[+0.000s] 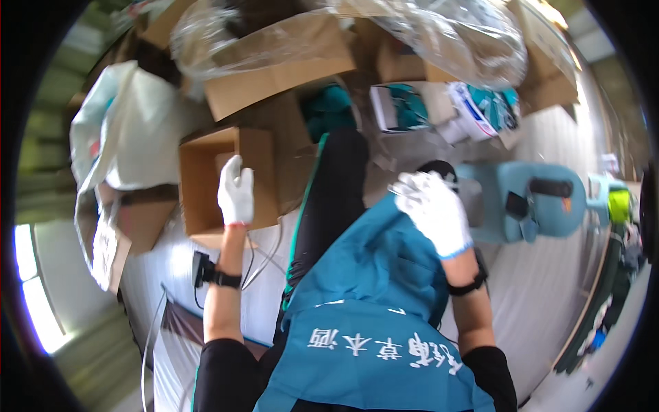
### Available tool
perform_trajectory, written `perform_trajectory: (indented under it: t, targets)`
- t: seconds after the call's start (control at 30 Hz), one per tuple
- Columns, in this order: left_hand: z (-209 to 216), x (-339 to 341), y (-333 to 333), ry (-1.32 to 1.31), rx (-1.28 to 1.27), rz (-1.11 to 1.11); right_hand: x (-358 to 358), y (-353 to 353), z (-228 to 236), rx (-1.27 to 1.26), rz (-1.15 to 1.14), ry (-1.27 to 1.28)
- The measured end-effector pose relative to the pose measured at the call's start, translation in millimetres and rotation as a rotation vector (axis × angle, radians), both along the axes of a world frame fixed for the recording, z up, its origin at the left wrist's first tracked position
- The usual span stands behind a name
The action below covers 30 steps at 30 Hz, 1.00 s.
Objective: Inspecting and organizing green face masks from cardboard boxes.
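Observation:
My left hand (pixel 237 194), in a white glove, is held up over the right side of an open cardboard box (pixel 199 185). Its fingers stretch upward and nothing shows in them. My right hand (pixel 434 209), gloved in white too, is above my right thigh, partly covered by the blue apron (pixel 371 275). Motion smears this hand; its fingers are curled, and something small and greyish shows at their tips, too blurred to name. To the right of it stands a pale blue plastic stool or chair (pixel 508 199) with dark objects on it.
Teal pieces fill a dark container (pixel 329 110), a white box (pixel 384 113) and a white bucket (pixel 473 113). Large plastic-lined cartons (pixel 281 86) stand at the far side. A white sack (pixel 137 144) is at the left. Cables (pixel 271 254) lie near my left forearm.

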State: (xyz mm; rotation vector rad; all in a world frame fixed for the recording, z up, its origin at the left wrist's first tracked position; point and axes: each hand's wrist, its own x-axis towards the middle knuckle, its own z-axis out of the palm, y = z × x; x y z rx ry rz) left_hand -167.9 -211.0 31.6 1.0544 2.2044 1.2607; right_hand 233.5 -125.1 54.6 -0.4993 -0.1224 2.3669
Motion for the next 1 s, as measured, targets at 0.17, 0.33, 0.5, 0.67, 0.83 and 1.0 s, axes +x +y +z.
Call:
perform_trajectory:
  t: [0.17, 0.33, 0.5, 0.67, 0.83, 1.0]
  targets:
    - [61.0, 169.1, 29.1, 0.349, 0.164, -0.592, -49.0, -1.3, 17.2, 0.047, -0.083, 0.127]
    - [54.2, 221.3, 66.5, 0.090, 0.007, -0.554, -57.0, -17.3, 40.7, 0.152, -0.194, -0.149]
    - [24.1, 226.2, 76.1, 0.038, 0.372, -0.478, -55.1, -21.4, 34.2, 0.342, -0.218, -0.272]
    - [21.9, 225.3, 76.0, -0.039, 0.230, -0.505, -46.9, -19.2, 36.1, 0.796, -0.115, -0.814]
    - [23.5, 222.8, 72.3, 0.036, 0.174, -0.684, -36.0, -15.1, 25.1, 2.144, 0.273, -2.069]
    - [-20.2, 219.8, 68.4, -0.086, 0.058, -0.678, -51.3, -30.5, 2.3, 2.692, 0.407, -2.884]
